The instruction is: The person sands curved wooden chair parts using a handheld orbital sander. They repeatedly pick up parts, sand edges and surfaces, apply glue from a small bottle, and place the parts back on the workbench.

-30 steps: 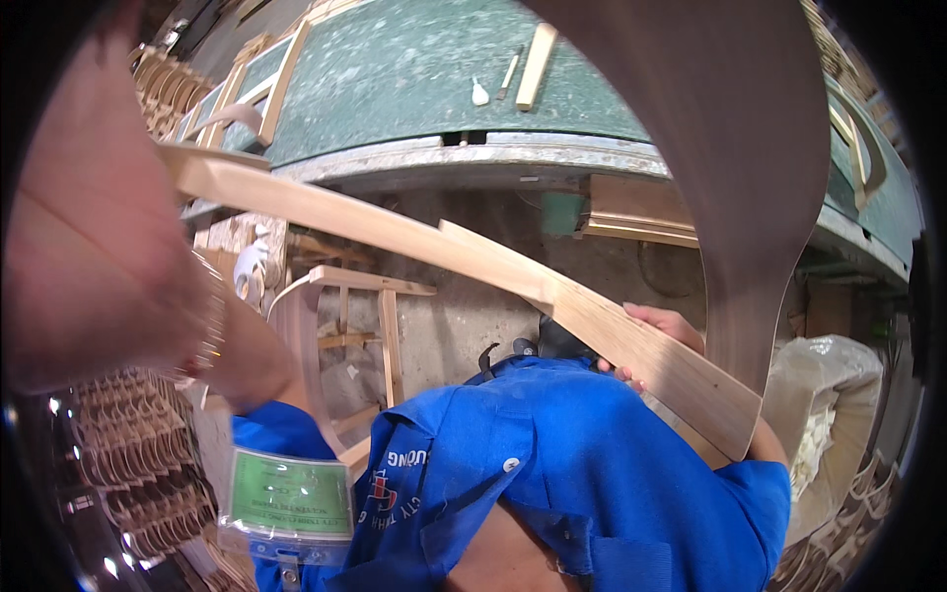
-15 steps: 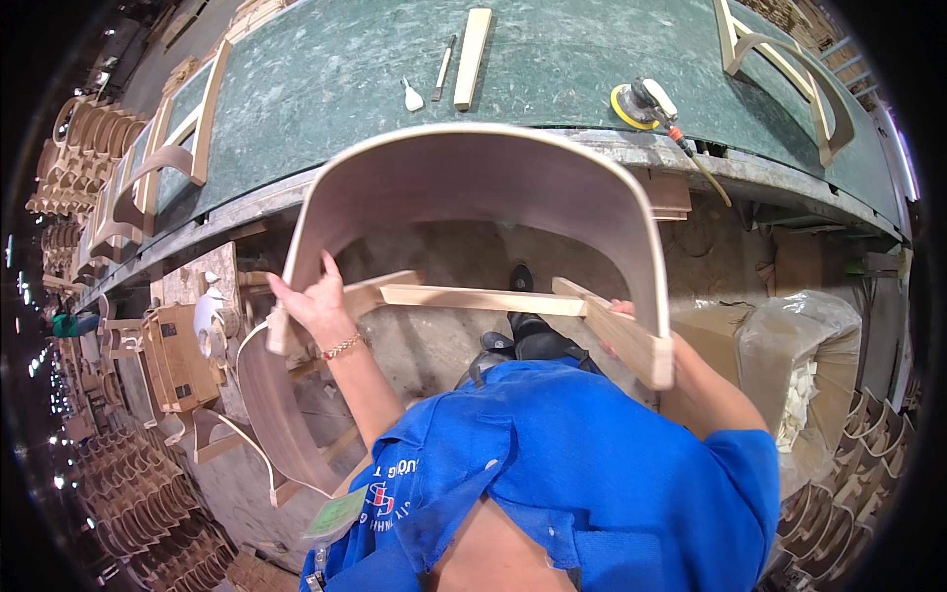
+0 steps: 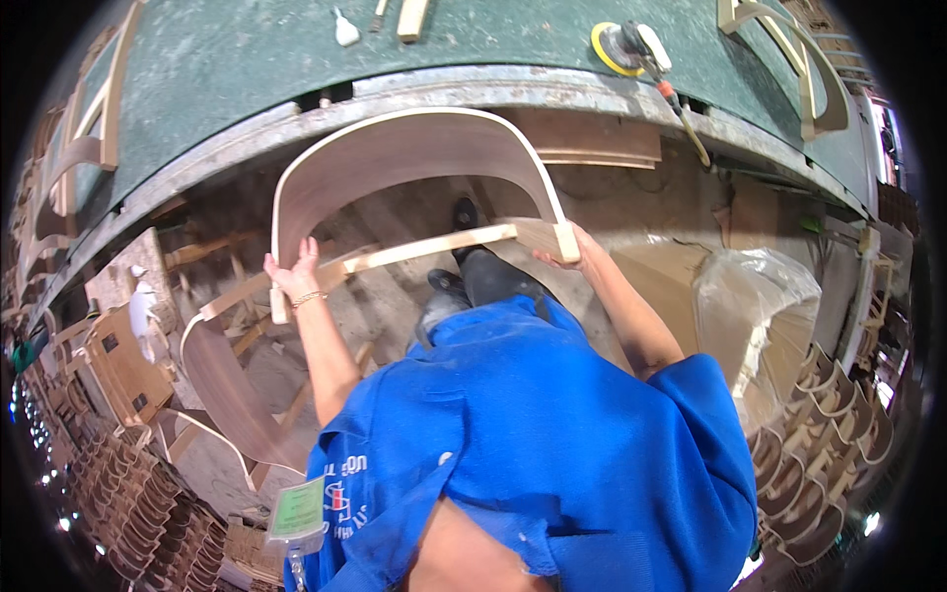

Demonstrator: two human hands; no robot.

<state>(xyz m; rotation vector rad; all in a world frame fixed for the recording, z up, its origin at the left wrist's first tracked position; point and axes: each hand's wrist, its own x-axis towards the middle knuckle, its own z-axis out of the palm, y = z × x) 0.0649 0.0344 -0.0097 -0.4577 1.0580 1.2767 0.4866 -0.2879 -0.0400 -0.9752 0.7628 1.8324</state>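
Between my hands I hold a curved wooden chair back frame [image 3: 395, 148], a bent dark veneered panel with a pale edge and a straight light wooden crossbar [image 3: 434, 247] joining its ends. My left hand [image 3: 296, 278] grips the left end, thumb and fingers spread around the wood. At the right end, my right hand [image 3: 570, 249] is closed on the block where crossbar and panel meet; some of its fingers are hidden beneath. The frame hangs in front of my body, below the workbench edge. A similar curved frame [image 3: 232, 400] stands on the floor to my left.
Ahead runs a green-topped workbench [image 3: 473, 44], with an orbital sander [image 3: 623, 47], a white bottle [image 3: 346, 28] and a wood strip [image 3: 412, 18] on it. More frames stand at its ends. A plastic-wrapped carton [image 3: 755, 306] is at right; stacked curved parts [image 3: 824, 454] lie behind it.
The frame has shifted left and looks smaller and tilted, its right end higher than its left. My hands moved with it, and the bench has slid upward in view.
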